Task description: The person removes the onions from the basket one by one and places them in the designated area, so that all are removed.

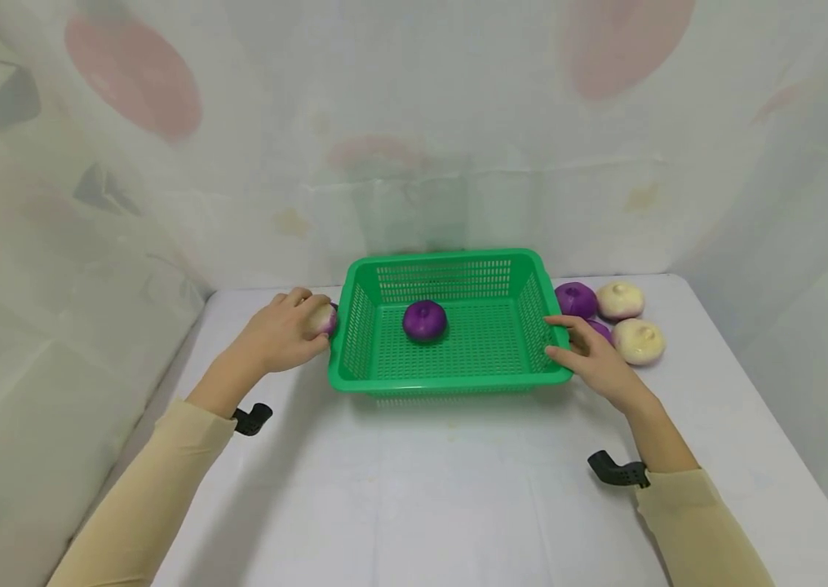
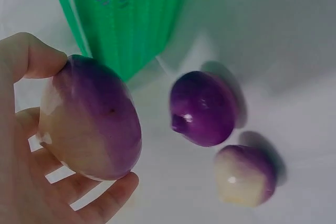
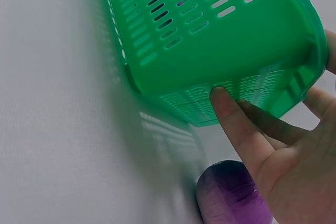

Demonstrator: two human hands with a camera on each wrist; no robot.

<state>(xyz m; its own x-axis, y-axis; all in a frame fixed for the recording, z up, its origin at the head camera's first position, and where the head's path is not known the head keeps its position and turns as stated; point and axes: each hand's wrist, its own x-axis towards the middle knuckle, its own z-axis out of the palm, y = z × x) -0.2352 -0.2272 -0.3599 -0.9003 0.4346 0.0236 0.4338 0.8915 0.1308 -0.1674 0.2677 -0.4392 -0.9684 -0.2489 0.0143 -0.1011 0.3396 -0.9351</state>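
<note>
My left hand [image 1: 289, 330] grips a purple-and-white turnip [image 2: 94, 121] just beyond the left end of a green plastic basket [image 1: 450, 385]. The left wrist view shows the thumb on top of this turnip and the fingers curled beneath it. At the basket's right end, my right hand [image 1: 593, 359] holds the rim, with fingertips over the edge and others against the outer wall in the right wrist view. One purple turnip [image 1: 424, 320] sits inside the basket, left of its middle.
Right of the basket lie purple turnips [image 1: 577, 300] and pale turnips [image 1: 639, 342], close to the right hand. Two more, a purple turnip [image 2: 203, 108] and a white-and-purple turnip [image 2: 244, 177], rest near the left hand. A patterned curtain [image 1: 414, 122] hangs behind the white table [image 1: 450, 497].
</note>
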